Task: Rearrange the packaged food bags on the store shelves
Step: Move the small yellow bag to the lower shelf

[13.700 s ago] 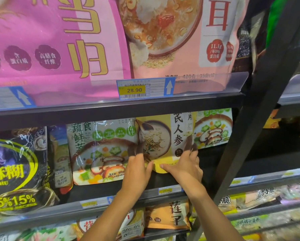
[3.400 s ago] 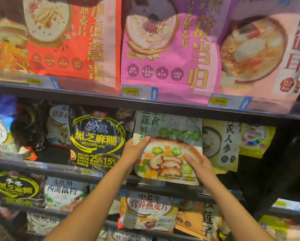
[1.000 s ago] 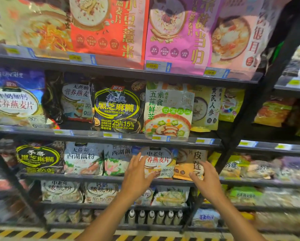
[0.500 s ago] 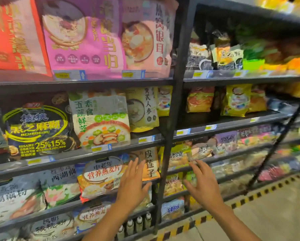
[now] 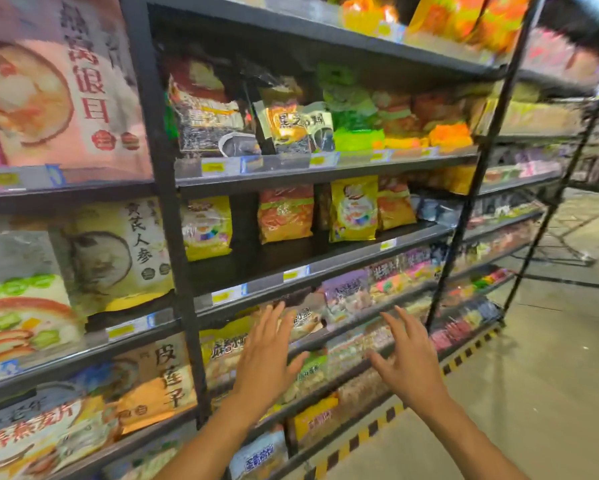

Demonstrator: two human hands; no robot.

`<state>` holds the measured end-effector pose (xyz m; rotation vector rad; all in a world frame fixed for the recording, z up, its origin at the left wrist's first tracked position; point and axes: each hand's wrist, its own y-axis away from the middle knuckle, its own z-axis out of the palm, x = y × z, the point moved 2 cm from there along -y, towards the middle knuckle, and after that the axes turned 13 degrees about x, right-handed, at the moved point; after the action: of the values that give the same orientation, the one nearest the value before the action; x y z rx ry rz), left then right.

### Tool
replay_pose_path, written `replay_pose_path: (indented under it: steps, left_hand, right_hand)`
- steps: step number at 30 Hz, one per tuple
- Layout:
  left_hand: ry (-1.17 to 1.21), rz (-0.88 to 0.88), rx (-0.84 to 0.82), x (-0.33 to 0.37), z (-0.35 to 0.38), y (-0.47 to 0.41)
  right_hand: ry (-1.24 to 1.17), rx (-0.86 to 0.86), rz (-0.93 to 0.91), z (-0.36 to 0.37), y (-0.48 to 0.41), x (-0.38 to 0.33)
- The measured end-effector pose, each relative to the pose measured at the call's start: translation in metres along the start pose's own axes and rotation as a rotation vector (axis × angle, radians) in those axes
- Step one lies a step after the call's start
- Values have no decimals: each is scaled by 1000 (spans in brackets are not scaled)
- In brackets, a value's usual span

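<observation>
Food bags (image 5: 206, 226) stood in rows all around. A yellow bag (image 5: 353, 209) and an orange bag (image 5: 286, 213) sat on one dark shelf (image 5: 291, 256). They looked light, soft and crinkly, so both sides seemed best to hold. The left hand (image 5: 267, 355) and right hand (image 5: 409, 365) were up near a lower shelf, fingers spread, holding nothing. A grey floor (image 5: 551, 393) with a striped edge ran alongside.
</observation>
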<state>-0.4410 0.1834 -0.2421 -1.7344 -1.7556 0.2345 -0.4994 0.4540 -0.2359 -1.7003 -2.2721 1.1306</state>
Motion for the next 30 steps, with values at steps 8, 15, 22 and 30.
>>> replay_pose_path:
  steps: [8, 15, 22, 30]
  left_hand:
    - [96, -19, -42, 57, 63, -67]
    - [208, -71, -42, 70, 120, -139]
    - [264, -87, -16, 54, 178, -243]
    - [286, -145, -37, 43, 221, -331]
  right_hand:
    - [-22, 21, 81, 8, -54, 83]
    - [-33, -10, 103, 40, -113, 133]
    - [-37, -44, 109, 75, -206, 170]
    - [-91, -68, 135, 116, -306, 198]
